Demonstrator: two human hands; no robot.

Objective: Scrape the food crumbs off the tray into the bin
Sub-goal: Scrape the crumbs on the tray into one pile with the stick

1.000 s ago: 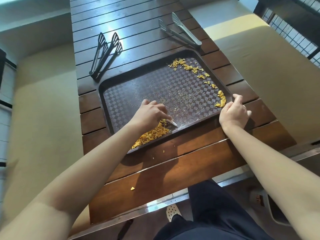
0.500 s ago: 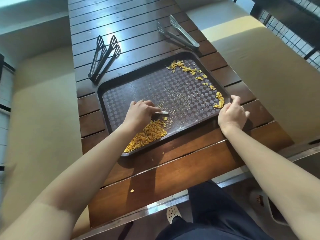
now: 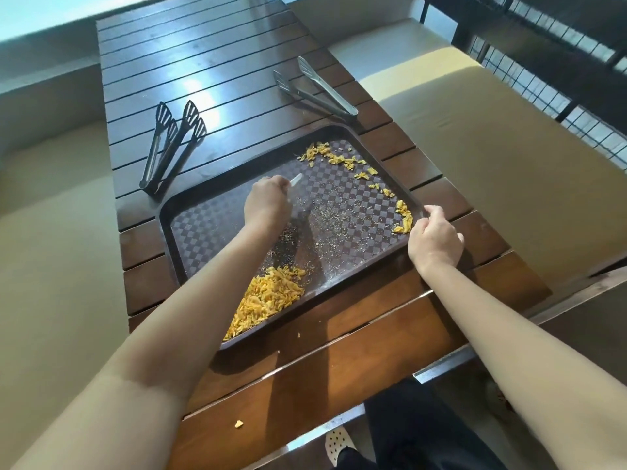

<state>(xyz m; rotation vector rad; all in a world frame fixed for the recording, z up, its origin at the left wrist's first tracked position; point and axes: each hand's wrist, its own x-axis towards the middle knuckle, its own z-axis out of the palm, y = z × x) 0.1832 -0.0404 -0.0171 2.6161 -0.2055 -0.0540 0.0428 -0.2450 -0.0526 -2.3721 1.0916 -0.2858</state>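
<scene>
Near the body, a heap of crumbs (image 3: pixel 268 300) sits at the near left corner of the tray (image 3: pixel 190 212). The right hand (image 3: pixel 434 240) grips the right rim. Farther, the left hand (image 3: pixel 268 201) holds a small white scraper (image 3: pixel 296 179); the remaining crumbs (image 3: pixel 342 161) curve beyond and rightward of it.

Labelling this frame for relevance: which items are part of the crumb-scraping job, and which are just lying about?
In the job:
tray
crumb pile
scattered crumbs
white scraper in left hand
right hand gripping tray rim

Lying about:
black tongs
steel tongs
stray crumb on table
</scene>
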